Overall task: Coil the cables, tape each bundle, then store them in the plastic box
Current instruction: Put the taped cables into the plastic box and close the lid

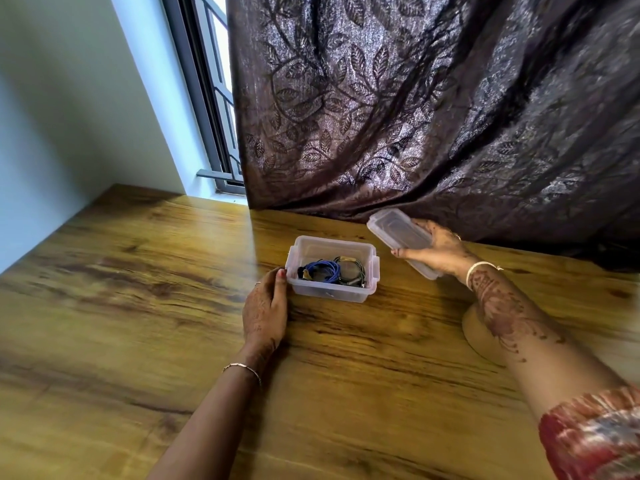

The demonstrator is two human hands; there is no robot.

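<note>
My left hand (265, 306), fingers straight, rested against the plastic box (329, 295) on the tabletop (138, 306), coiled cables (327, 270) inside; my right hand (441, 252) gripped the lid (398, 233) by its edges: light, slick plastic, I judged.

Your counter (138, 306) is smooth wood grain, with a soft sheen where the window light falls. Your box (332, 296) is clear, slightly frosted plastic, and its lid (398, 233) is the same smooth plastic. The cables (323, 270) inside have smooth blue and black sheathing. The curtain (415, 98) is heavy, dark woven cloth with a faintly shiny leaf pattern.
</note>
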